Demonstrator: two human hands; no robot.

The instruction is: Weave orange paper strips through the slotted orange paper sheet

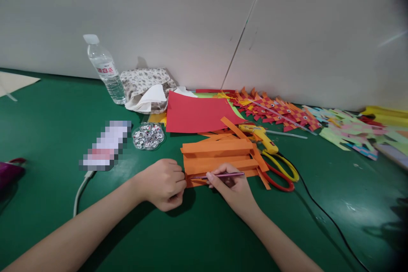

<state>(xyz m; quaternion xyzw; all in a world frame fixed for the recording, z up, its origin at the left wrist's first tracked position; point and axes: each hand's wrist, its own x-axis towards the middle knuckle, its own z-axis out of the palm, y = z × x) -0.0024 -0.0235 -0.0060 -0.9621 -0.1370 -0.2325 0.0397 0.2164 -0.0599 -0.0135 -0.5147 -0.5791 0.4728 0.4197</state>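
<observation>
A stack of orange paper strips lies on the green table in front of me. My right hand is closed round a thin purple pencil, whose tip rests on the lower left of the orange paper. My left hand is curled into a loose fist and presses against the left edge of the same paper. What its fingers pinch, if anything, is hidden.
Red sheet, glue gun and scissors lie beside the strips. A dish of googly eyes, a water bottle, a cloth pouch and woven paper fish stand near the wall. A black cable runs right.
</observation>
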